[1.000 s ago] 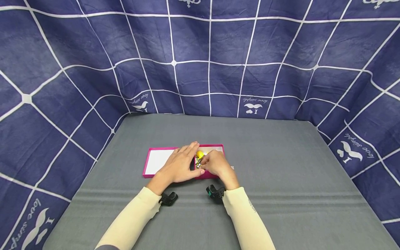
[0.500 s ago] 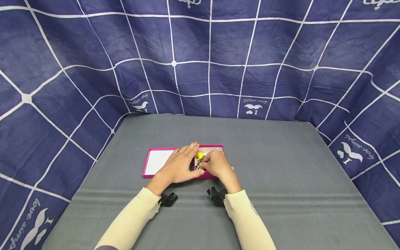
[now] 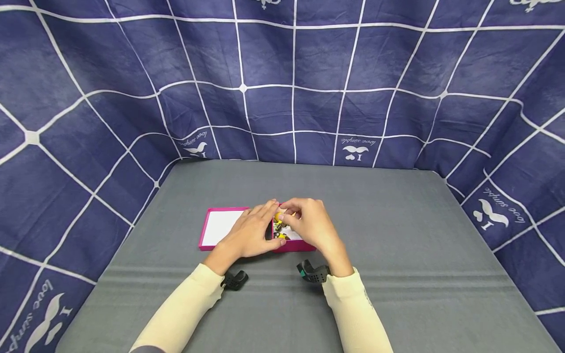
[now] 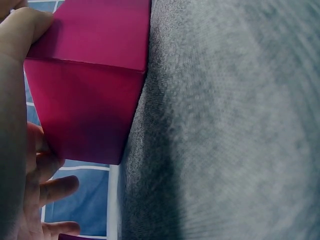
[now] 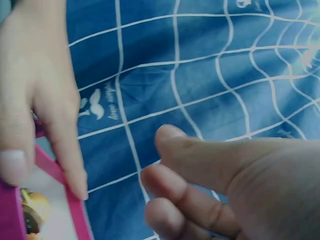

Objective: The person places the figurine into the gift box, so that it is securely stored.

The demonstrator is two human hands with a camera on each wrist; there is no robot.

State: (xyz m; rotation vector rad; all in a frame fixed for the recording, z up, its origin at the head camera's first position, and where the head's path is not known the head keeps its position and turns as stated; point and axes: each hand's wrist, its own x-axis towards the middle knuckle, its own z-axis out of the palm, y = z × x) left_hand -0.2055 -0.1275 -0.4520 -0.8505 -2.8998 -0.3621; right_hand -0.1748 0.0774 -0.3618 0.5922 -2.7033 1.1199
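Left of the pink box (image 3: 295,245) lies a shallow pink tray (image 3: 219,225) with a white floor, and between them the left hand (image 3: 249,237) grips the box's left end, thumb on the near wall and straight fingers reaching to the far rim. Inside the box, toward its left, sit a yellow ball (image 3: 277,216) and yellow-and-black pieces (image 3: 281,236) on the white floor, while the right hand (image 3: 312,223) hovers over the box's right part, fingers loosely bent, thumb apart, nothing visible between them.
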